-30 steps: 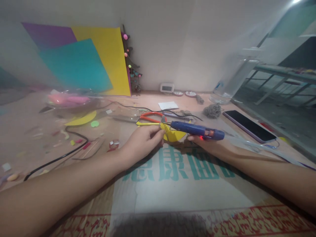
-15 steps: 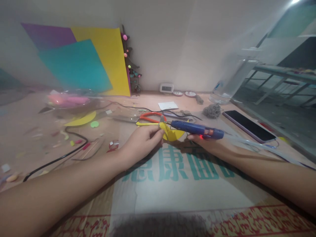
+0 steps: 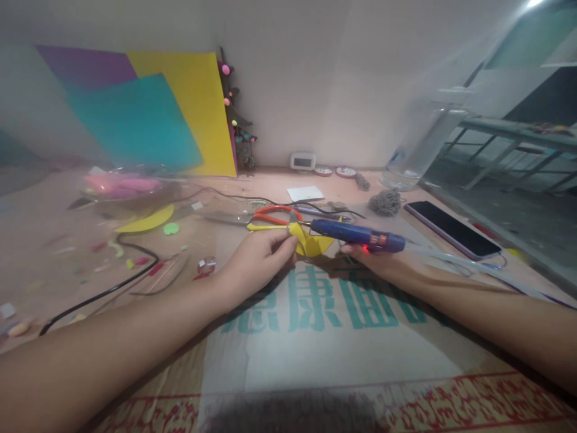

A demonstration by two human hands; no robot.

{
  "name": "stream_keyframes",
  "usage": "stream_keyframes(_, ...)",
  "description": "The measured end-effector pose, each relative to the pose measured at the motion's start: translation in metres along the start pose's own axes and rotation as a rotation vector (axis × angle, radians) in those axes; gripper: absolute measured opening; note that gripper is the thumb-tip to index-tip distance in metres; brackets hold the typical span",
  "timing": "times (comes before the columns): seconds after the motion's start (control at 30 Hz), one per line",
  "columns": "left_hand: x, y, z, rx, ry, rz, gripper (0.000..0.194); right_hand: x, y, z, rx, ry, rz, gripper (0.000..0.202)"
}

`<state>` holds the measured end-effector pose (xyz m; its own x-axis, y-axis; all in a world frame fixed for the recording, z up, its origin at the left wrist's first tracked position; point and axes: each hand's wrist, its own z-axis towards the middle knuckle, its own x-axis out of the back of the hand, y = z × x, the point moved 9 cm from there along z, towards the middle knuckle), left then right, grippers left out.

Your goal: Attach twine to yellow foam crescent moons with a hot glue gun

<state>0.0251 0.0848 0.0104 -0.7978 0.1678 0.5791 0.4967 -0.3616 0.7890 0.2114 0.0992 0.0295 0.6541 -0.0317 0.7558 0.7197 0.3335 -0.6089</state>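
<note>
My left hand (image 3: 265, 258) is closed on a yellow piece (image 3: 318, 242), its thumb and fingers pinching the left end. A blue glue gun (image 3: 356, 233) with a small red light is held by my right hand (image 3: 365, 258), whose fingers are partly hidden under it. The gun's metal nozzle (image 3: 305, 223) points left and is at the top of the yellow piece, close to my left fingertips. A thin yellow stick (image 3: 268, 228) extends left from there. Behind them, orange-handled scissors (image 3: 274, 210) lie on the table.
A phone (image 3: 453, 228) and grey yarn (image 3: 385, 202) lie right, before a clear bottle (image 3: 408, 150). Coloured sheets (image 3: 135, 120) lean on the wall at left. A black cable (image 3: 108, 288) crosses the left side among scraps. A small white clock (image 3: 302, 161) stands behind.
The whole view has shifted very slightly. Both hands, the glue gun and the yellow piece keep nearly the same places relative to each other.
</note>
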Motion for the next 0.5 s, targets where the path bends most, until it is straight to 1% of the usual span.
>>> stream_keyframes(0.17,0.000,0.000,-0.001,0.009,-0.001,-0.006,0.036,0.003,-0.002,0.000,0.000,0.036,0.008,0.021)
stream_keyframes(0.27,0.000,-0.001,0.000,0.025,0.003,-0.018,0.037,0.002,0.001,0.002,0.024,0.026,0.015,0.022)
stream_keyframes(0.37,0.000,-0.005,0.001,0.056,0.000,-0.045,0.039,0.008,0.009,0.008,0.017,0.042,0.033,0.033)
stream_keyframes(0.43,-0.002,-0.008,0.001,0.072,-0.010,-0.069,0.040,0.014,0.012,0.013,0.012,0.044,0.077,0.045)
stream_keyframes(0.5,-0.003,-0.009,0.001,0.076,-0.012,-0.087,0.040,0.021,0.014,0.018,-0.012,0.051,0.147,0.051)
